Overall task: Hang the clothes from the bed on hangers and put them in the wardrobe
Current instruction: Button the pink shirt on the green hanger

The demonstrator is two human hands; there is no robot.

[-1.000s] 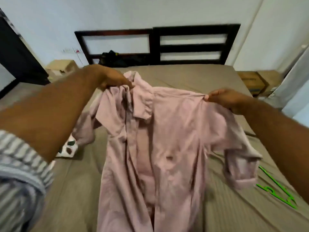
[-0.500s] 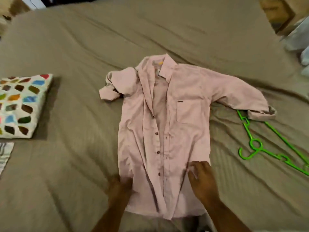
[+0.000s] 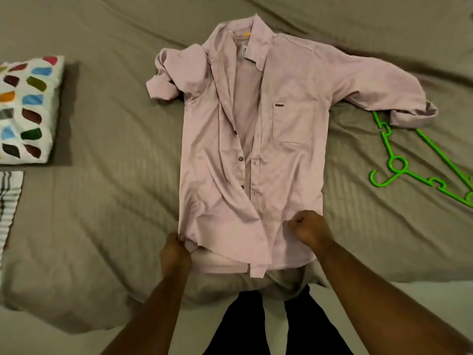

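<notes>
A pale pink button shirt point(image 3: 279, 160) lies flat and unbuttoned on the bed point(image 3: 115, 201), collar away from me. Its left sleeve is bunched near the shoulder; the right sleeve stretches out sideways. My left hand point(image 3: 175, 253) pinches the lower left hem of the shirt. My right hand point(image 3: 311, 230) is curled on the lower right front panel, gripping the fabric. A bright green plastic hanger point(image 3: 419, 162) lies on the bed to the right, one end tucked under the right sleeve cuff.
A folded white cloth with coloured leaf shapes point(image 3: 25, 108) sits at the left edge of the bed. A striped grey and white garment point(image 3: 9, 201) lies below it. My dark trouser legs point(image 3: 271, 326) stand against the bed's near edge.
I held the shirt up by its shoulders a second ago; now it lies spread on the bed. My hands moved to the bottom hem and went from flat on it to gripping it.
</notes>
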